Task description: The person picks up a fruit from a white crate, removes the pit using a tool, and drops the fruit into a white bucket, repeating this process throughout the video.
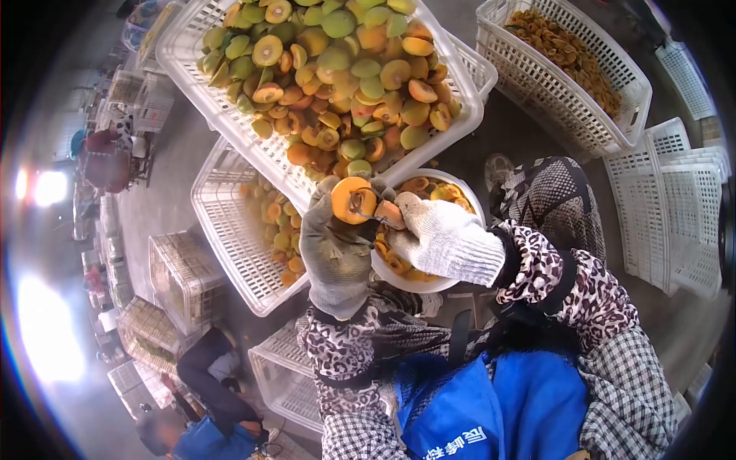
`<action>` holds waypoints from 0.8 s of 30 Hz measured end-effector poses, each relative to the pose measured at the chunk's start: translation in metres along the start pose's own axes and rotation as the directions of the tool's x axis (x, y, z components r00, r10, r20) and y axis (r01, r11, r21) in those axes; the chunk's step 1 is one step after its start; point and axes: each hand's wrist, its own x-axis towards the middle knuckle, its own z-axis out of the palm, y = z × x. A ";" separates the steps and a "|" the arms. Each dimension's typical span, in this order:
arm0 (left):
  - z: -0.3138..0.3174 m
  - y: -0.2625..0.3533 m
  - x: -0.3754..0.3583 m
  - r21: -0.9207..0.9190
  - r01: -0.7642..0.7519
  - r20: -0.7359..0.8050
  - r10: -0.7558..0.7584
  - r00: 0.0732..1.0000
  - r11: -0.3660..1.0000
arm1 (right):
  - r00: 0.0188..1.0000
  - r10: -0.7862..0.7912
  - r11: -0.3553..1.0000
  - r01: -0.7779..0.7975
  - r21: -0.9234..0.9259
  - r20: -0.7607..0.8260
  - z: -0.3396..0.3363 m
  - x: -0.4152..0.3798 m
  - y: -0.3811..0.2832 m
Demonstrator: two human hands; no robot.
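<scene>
My left hand [334,257], in a soiled grey-white glove, grips a peach half [344,192] with its orange cut face turned up. My right hand [448,239], in a knitted white glove, is closed around the short wooden handle of a pitting knife [391,215]. The knife's thin curved metal blade lies at the centre of the cut face. Just below both hands stands a white bowl [479,201] holding orange fruit pieces. Beyond them, a white plastic crate [301,182] is heaped with halved green, yellow and reddish peaches [337,84].
A lower crate [230,253] at left holds more fruit. At upper right, another crate [537,92] contains orange pieces. Stacked white crates [667,207] stand at right. A co-worker in blue [211,437] sits at lower left near other crates [184,268].
</scene>
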 end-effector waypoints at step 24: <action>-0.009 -0.021 0.004 0.434 -0.007 -0.132 0.071 0.989 0.901 | 0.967 0.042 0.996 -0.021 -0.086 0.250 0.008 0.000 0.013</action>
